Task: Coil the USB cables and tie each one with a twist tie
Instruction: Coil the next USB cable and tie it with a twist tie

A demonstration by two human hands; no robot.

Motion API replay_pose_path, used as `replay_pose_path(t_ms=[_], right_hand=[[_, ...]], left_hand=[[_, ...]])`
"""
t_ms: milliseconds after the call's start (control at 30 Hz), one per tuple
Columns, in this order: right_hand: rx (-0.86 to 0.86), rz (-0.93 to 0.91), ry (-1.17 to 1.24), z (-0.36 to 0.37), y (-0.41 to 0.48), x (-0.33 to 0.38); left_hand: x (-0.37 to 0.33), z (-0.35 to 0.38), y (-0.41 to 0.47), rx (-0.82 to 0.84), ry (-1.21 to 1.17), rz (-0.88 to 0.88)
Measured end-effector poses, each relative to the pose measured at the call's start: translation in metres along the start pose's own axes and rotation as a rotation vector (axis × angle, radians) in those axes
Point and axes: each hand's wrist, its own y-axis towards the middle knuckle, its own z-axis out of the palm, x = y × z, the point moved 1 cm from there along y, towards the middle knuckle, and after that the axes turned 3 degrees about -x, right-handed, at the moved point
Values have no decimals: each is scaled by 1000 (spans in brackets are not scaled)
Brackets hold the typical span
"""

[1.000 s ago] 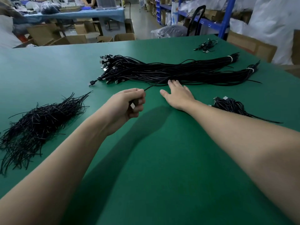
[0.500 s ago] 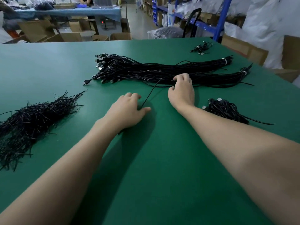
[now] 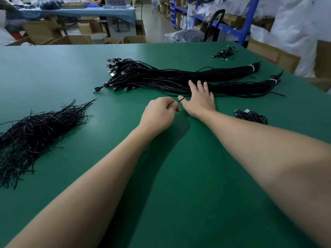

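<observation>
Hands have drawn close together since a second ago. Then the left hand (image 3: 159,112) was a fist round a plug end, with the line trailing off to the heap. Half a second ago it lay flat on the table (image 3: 179,194) while the right hand (image 3: 201,102) curled at the heap. Now the left hand pinches one thin black cable (image 3: 181,99) between thumb and fingertips. The right hand lies spread, its fingers (image 3: 192,86) straight on the near edge of the big bundle of USB cables (image 3: 161,77). Its thumb sticks out to the left, and the cable crosses that thumb. Whether it wraps the thumb or only lies over it is hard to make out.

I judge that a single cable has been pulled free and the first turn of a coil is being started round the right hand, so no tie is needed yet.

The twist ties (image 3: 35,129) lie in a loose heap at the left, well apart from both hands. A few coiled cables (image 3: 250,116) sit just right of the right forearm. A second bundle (image 3: 250,85), banded at its right end, lies behind the right hand. A small cluster of cables (image 3: 225,53) sits at the far right. The spread fingers rest among many like strands, so a neighbour could snag and come along.
</observation>
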Motion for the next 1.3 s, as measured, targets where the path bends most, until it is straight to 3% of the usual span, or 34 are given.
replay_pose_path(t_ms=[200, 367, 500, 667, 733, 900, 1000, 1067, 1200, 1300], right_hand=[[54, 24, 10, 1, 12, -1], [63, 21, 23, 2, 17, -2], [63, 31, 12, 3, 18, -2], [32, 28, 60, 3, 17, -4], [48, 15, 56, 4, 18, -4], [44, 9, 29, 3, 17, -4], [52, -25, 46, 2, 16, -6], [50, -28, 62, 2, 15, -7], [30, -6, 30, 2, 13, -2], [57, -15, 4, 0, 12, -4]], left_hand=[[-21, -27, -15, 16, -394, -65], [-46, -80, -20, -59, -742, 10], [-62, -108, -26, -141, -817, 120], [-65, -124, -24, -131, -809, 293], [-59, -130, -20, 1, -687, 289], [-35, -113, -21, 488, -20, 46], [-29, -92, -24, 642, 174, -85], [-28, -77, -18, 603, 159, -161], [-38, -36, -1, 403, -121, -281], [-44, 2, 7, 437, -234, -361]])
